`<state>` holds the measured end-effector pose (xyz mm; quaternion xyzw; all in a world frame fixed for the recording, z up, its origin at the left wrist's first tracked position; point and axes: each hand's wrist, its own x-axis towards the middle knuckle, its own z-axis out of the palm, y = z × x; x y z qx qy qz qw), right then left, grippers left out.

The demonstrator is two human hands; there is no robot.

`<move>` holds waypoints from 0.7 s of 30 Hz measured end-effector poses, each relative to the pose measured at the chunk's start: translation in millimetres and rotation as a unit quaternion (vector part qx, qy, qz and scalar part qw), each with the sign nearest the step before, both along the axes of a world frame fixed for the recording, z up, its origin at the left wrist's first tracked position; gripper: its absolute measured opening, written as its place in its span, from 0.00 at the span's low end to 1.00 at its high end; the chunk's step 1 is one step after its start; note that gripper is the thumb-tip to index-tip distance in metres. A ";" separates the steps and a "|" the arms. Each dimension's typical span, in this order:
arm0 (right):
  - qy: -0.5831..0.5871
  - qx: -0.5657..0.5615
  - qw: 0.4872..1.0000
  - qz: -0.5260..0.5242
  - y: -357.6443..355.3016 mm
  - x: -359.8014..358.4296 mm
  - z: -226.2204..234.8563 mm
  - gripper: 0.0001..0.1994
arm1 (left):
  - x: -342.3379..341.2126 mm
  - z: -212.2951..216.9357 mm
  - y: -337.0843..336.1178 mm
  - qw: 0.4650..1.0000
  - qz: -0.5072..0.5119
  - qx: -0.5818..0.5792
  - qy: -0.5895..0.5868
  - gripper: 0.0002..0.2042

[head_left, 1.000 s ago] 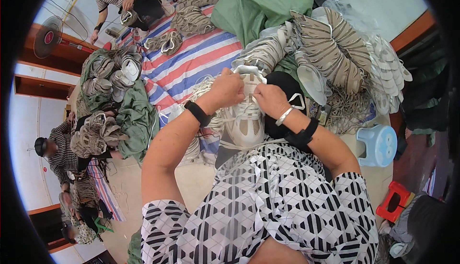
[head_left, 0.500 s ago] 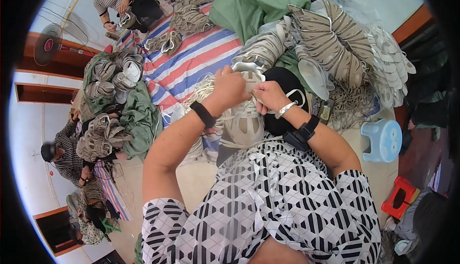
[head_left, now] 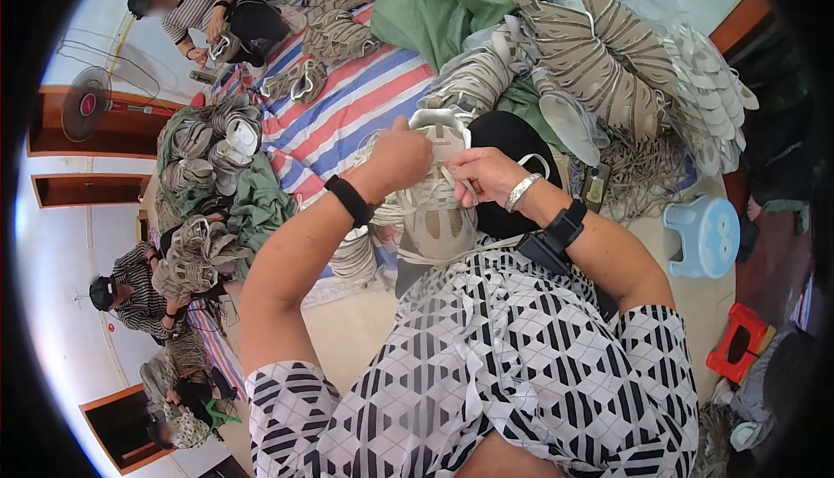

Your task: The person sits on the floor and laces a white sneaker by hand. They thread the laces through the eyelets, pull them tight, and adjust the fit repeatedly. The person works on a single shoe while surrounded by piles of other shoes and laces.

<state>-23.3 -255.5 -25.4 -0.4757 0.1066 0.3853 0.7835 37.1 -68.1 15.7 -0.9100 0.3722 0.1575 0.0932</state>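
Note:
A beige and white shoe upper (head_left: pixel 440 227) lies on my lap, its heel opening facing away from me. Pale flat laces cross over its middle. Along the upper's left edge is my left hand (head_left: pixel 401 157), its fingers curled closed; what they grip is hidden behind the hand. My right hand (head_left: pixel 488 176) pinches a pale shoelace (head_left: pixel 448 174) between thumb and fingers, close over the lacing rows. Beyond that hand a dark rounded surface (head_left: pixel 508 139) partly shows.
Stacked shoe uppers (head_left: pixel 612 65) rise at the far right above bundled laces (head_left: pixel 638 178). A green cloth (head_left: pixel 469 5) covers part of the striped sheet (head_left: pixel 347 122). A blue stool (head_left: pixel 708 235) and red stool (head_left: pixel 738 343) stand right. People work at left.
My left hand has drawn left, away from the right hand, widening the gap over the upper. The right hand still pinches the lace. The whole view has shifted slightly.

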 end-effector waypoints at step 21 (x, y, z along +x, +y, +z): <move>-0.272 -0.228 0.935 -0.009 4.8 0.4 4.5 0.09 | -10.5 6.0 -5.7 0.980 0.134 -0.138 0.060 0.11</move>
